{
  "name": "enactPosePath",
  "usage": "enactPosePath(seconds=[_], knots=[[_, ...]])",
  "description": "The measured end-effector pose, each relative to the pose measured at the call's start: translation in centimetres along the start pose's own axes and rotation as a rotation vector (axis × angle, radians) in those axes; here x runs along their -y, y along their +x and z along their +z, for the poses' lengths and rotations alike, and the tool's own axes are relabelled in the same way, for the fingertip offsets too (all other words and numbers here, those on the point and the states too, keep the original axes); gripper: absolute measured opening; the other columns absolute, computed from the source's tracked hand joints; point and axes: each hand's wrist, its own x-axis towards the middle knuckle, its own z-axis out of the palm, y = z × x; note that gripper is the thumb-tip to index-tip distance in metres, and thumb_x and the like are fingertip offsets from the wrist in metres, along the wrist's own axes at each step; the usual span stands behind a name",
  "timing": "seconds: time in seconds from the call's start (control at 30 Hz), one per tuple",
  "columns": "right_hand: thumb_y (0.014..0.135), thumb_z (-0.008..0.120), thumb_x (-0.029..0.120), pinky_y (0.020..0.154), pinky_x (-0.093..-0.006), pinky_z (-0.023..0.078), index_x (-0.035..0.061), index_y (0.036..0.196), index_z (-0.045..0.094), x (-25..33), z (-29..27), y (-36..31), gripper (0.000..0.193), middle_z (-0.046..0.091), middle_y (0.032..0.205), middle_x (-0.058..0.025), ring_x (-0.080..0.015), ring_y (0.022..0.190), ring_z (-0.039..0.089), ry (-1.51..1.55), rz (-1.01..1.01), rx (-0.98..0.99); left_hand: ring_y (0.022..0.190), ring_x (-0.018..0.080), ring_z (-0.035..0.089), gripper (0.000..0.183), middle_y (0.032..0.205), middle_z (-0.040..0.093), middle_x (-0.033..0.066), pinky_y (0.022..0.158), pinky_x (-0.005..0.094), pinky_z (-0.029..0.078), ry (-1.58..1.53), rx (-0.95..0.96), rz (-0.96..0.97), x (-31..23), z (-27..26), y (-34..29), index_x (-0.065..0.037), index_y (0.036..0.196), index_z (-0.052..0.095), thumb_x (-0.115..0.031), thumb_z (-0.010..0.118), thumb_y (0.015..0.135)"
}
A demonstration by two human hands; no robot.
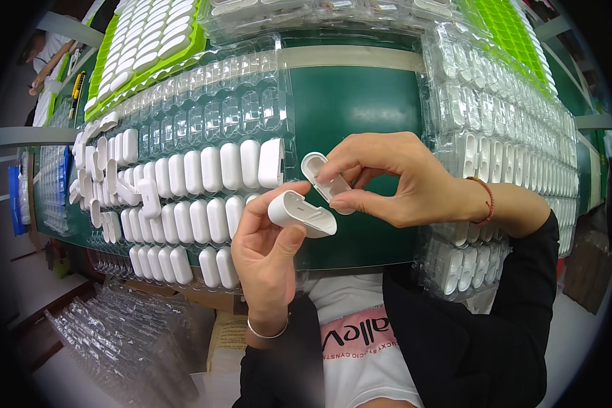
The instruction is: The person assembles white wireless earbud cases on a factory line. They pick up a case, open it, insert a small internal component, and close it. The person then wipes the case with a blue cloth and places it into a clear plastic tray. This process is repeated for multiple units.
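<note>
Between thumb and fingers, my left hand (265,255) grips a white plastic shell (299,213), rounded at one end and with a slanted open side. My right hand (401,180) pinches a slim white inner tray (325,180) with hollows in it, just above and touching or nearly touching the shell. Left of my hands, a clear blister tray (204,126) carries rows of white oval shells (192,172). One shell (270,163) at the row's right end shows a slanted cut side. To the right, stacked clear trays (449,51) hold white hollowed pieces (483,156).
A loose heap of white pieces (102,160) lies at the far left. Behind stands a green tray (197,41) of white ovals, with another green tray (513,41) at the back right. Empty clear trays (129,340) are piled below the green table (353,102). A person (51,51) is at far left.
</note>
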Motion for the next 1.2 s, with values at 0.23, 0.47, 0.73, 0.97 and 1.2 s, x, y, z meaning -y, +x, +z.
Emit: enactPosePath(seconds=[0.23, 0.47, 0.73, 0.97, 1.2], knots=[[0.077, 0.074, 0.002, 0.067, -0.0286, 0.058, 0.0015, 0.104, 0.065, 0.09, -0.07, 0.07, 0.028, 0.067, 0.095, -0.0105, -0.0178, 0.078, 0.066, -0.045, -0.043, -0.009, 0.11, 0.0191, 0.059, 0.038, 0.121, 0.059, 0.0209, 0.095, 0.0334, 0.05, 0.058, -0.004, 0.074, 0.41, 0.17, 0.01, 0.003, 0.118, 0.05, 0.001, 0.068, 0.084], [0.077, 0.073, -0.002, 0.07, -0.0276, 0.058, 0.0013, 0.105, 0.067, 0.32, -0.25, 0.02, 0.029, 0.066, 0.098, -0.0119, -0.0178, 0.082, 0.067, -0.037, -0.028, 0.005, 0.107, 0.0177, 0.059, 0.039, 0.119, 0.06, 0.0184, 0.094, 0.0316, 0.048, 0.047, -0.034, 0.025, 0.49, 0.34, -0.14, 0.004, 0.119, 0.051, -0.002, 0.069, 0.085], [0.079, 0.071, 0.003, 0.058, -0.0307, 0.052, 0.0058, 0.096, 0.066, -0.08, 0.06, -0.07, 0.018, 0.063, 0.091, -0.0072, -0.0209, 0.07, 0.064, -0.324, -0.218, -0.059, 0.102, 0.0148, 0.059, 0.041, 0.11, 0.062, 0.0116, 0.089, 0.0283, 0.048, 0.035, -0.06, -0.046, 0.73, -0.28, 0.01, 0.007, 0.121, 0.052, -0.003, 0.069, 0.085], [0.079, 0.07, 0.005, 0.058, -0.0324, 0.052, 0.0067, 0.095, 0.065, 0.03, 0.36, -0.36, 0.017, 0.06, 0.092, -0.0062, -0.0237, 0.069, 0.063, -0.477, -0.302, -0.065, 0.1, 0.0151, 0.06, 0.039, 0.109, 0.063, 0.0122, 0.089, 0.0282, 0.048, 0.047, -0.044, -0.038, 0.77, -0.11, -0.05, 0.006, 0.118, 0.053, 0.0, 0.07, 0.083], [0.075, 0.069, 0.003, 0.059, -0.0324, 0.052, 0.0061, 0.096, 0.063, -0.06, 0.39, -0.5, 0.023, 0.059, 0.095, -0.0081, -0.024, 0.073, 0.063, -0.528, -0.336, -0.092, 0.099, 0.0149, 0.06, 0.037, 0.106, 0.063, 0.0116, 0.088, 0.0283, 0.049, 0.072, -0.045, 0.005, 0.64, 0.36, -0.02, 0.005, 0.114, 0.054, 0.003, 0.071, 0.081]])
